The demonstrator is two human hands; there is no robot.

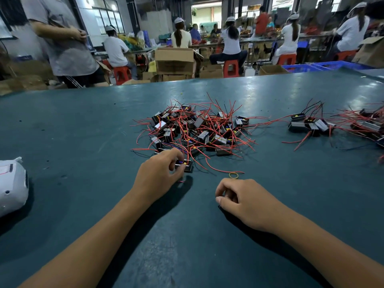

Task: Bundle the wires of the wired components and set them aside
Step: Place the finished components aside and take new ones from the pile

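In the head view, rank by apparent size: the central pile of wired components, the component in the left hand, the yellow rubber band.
1. Central pile
2. Component that the left hand pinches, partly hidden
3. Yellow rubber band, similar width but thin

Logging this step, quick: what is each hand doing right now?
Left hand: pinches a black wired component at the pile's near edge.
Right hand: fingers curled; whether it holds anything cannot be told.

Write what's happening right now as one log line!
left hand: pinches component at pile edge | right hand: curled, holding nothing | rubber band: loose on table
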